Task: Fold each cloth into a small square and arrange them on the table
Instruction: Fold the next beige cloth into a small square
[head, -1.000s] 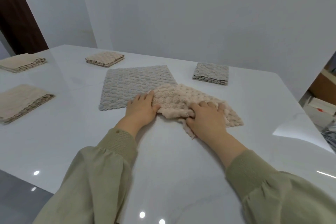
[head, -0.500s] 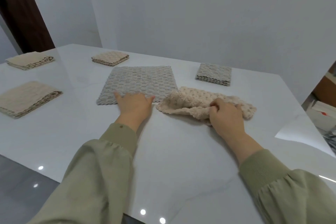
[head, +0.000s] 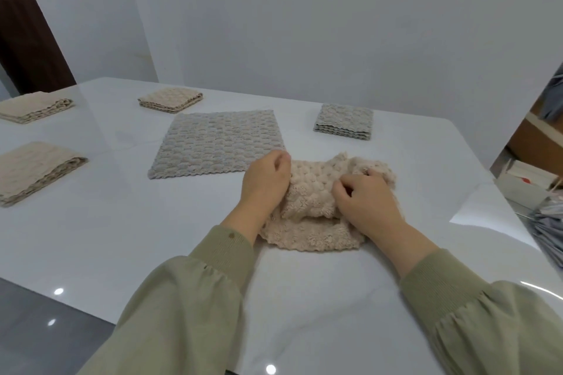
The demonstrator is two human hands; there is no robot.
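I see the left hand (head: 265,183) and right hand (head: 368,204) both gripping the beige cloth (head: 310,234), fingers curled into it. The cloth lies bunched (one fold raised) on the white table (head: 122,222), just beside the flat grey cloth (head: 219,143).

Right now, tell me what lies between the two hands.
In the head view, the crumpled beige cloth lies between the left hand and right hand; both grip it.
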